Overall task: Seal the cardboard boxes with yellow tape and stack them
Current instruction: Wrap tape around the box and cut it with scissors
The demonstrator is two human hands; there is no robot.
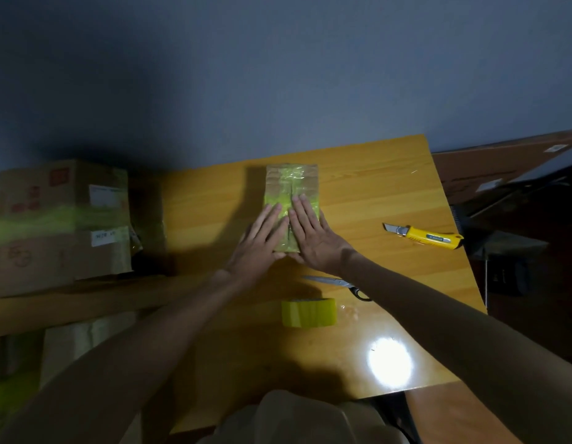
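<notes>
Our left hand [262,233] and right hand [312,233] press flat-fingered on the small taped cardboard box [292,193] (likely light, stiff, slick on top); we'd lift by its sides.

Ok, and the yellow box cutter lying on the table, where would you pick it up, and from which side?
Take the box cutter by its yellow handle, coming from above with the right hand, fingers across its width. It lies flat on the table with the metal blade end pointing left toward the box, so gripping near the right end probably keeps fingers off the blade.
</notes>
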